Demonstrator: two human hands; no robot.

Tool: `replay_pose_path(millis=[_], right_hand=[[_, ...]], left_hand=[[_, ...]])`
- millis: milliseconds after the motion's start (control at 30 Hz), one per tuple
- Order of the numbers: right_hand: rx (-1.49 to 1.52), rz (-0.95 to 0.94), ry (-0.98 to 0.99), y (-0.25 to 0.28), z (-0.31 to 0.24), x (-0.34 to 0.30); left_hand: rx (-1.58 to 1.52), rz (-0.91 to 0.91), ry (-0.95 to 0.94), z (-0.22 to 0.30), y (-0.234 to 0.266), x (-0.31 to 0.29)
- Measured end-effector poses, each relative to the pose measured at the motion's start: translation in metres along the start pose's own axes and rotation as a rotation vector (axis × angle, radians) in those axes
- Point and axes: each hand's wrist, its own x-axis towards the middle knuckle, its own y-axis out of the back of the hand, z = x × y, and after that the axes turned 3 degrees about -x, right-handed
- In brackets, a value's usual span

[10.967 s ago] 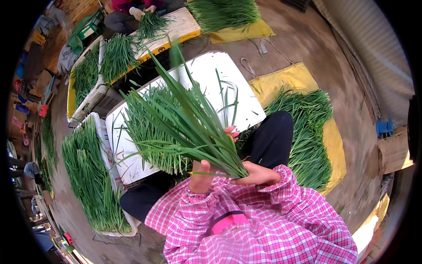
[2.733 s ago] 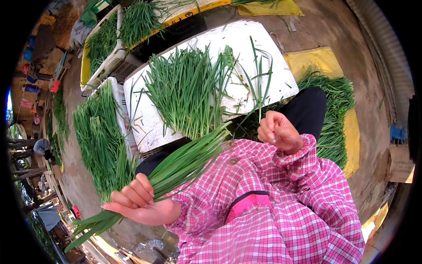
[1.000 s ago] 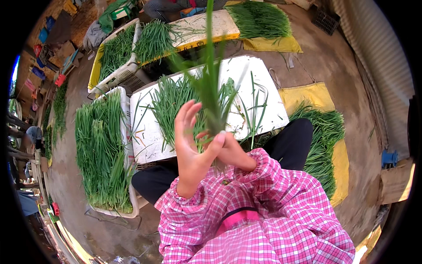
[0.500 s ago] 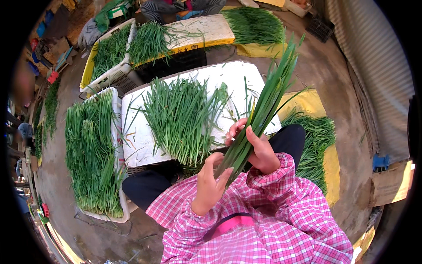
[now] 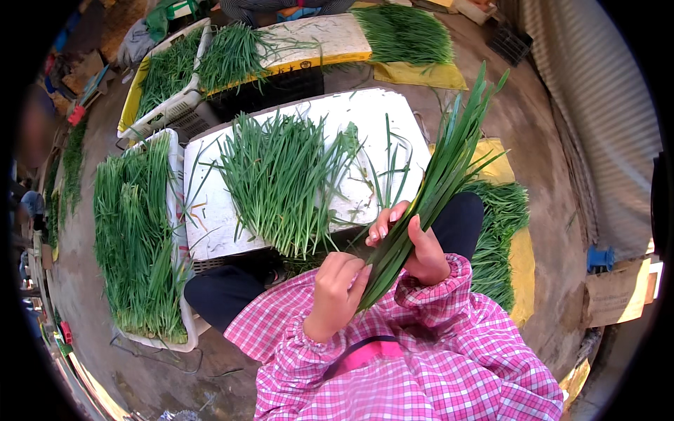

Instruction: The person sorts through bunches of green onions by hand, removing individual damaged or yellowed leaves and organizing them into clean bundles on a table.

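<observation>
A bunch of long green garlic chives (image 5: 439,186) slants across my lap, leaf tips up and to the right. My right hand (image 5: 423,251) holds it around the middle, thumb on the near side and fingertips showing on the far side. At the lower end my left hand (image 5: 335,291) is closed, with thumb and fingers pinching the leaves at the bunch's left edge. Just beyond my hands, a pile of garlic chives (image 5: 277,182) lies on a white board (image 5: 210,235), and some loose leaves (image 5: 387,165) lie to its right.
At my left stands a white crate (image 5: 188,319) heaped with chives. More chives (image 5: 497,238) lie on yellow sheeting (image 5: 521,277) at my right. Farther off are a second crate (image 5: 166,105), a long white board (image 5: 323,38) and a seated person's striped legs (image 5: 246,12).
My left fingers, spread apart before, have closed on the lower end of the bunch. The bunch and my right hand have shifted slightly right; the whole view has moved a little.
</observation>
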Motion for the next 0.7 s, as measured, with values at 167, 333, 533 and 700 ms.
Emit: replay_pose_path(millis=[167,333,533,700], right_hand=[[-0.056,0.283,0.086,0.0,-0.007,-0.003],[0.05,0.389,0.234,0.013,-0.023,0.0],[0.086,0.361,0.444,0.019,-0.071,0.003],[-0.11,0.254,0.363,0.014,-0.081,0.005]], left_hand=[[-0.384,0.251,0.244,-0.003,-0.006,-0.013],[-1.153,0.423,0.47,-0.014,0.003,-0.021],[-0.725,0.345,0.657,-0.061,0.002,-0.047],[0.623,-0.349,0.259,-0.065,0.026,-0.04]])
